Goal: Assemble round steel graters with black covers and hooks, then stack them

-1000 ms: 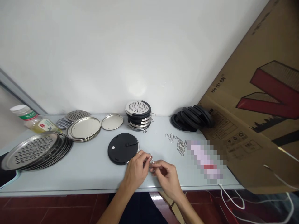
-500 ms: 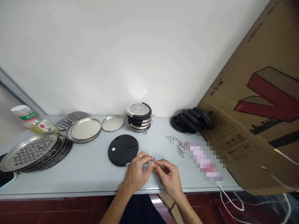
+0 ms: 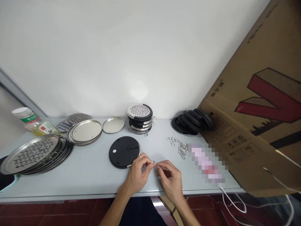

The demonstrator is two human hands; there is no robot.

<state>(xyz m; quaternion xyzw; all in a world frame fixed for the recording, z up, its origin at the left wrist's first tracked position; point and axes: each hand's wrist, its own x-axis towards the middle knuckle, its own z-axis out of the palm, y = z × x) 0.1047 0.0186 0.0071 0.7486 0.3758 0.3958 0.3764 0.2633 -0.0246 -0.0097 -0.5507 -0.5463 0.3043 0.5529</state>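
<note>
Over the front of the table, my left hand [image 3: 138, 174] is closed in a pinch on a small metal ring [image 3: 153, 162]. My right hand [image 3: 171, 179] is closed too, its thumb and forefinger pinched at the right side of that ring. The fingertips hide most of it. Just behind my left hand lies a round black disc [image 3: 124, 150] with a white dot, a slot and a metal edge beneath. To the right are loose metal rings [image 3: 172, 140] and several elongated wire loops [image 3: 182, 150].
A stack of round graters with black rims [image 3: 139, 117] stands at the wall. Black rims [image 3: 191, 121] are heaped by a cardboard box [image 3: 235, 138]. Leftward are metal discs [image 3: 87, 130], large grater plates [image 3: 35, 153] and a bottle [image 3: 27, 117]. A blurred patch [image 3: 207, 163] covers something at right.
My right fingertips have moved slightly right, away from my left ones, and the ring shows more between them. The things on the table stay put.
</note>
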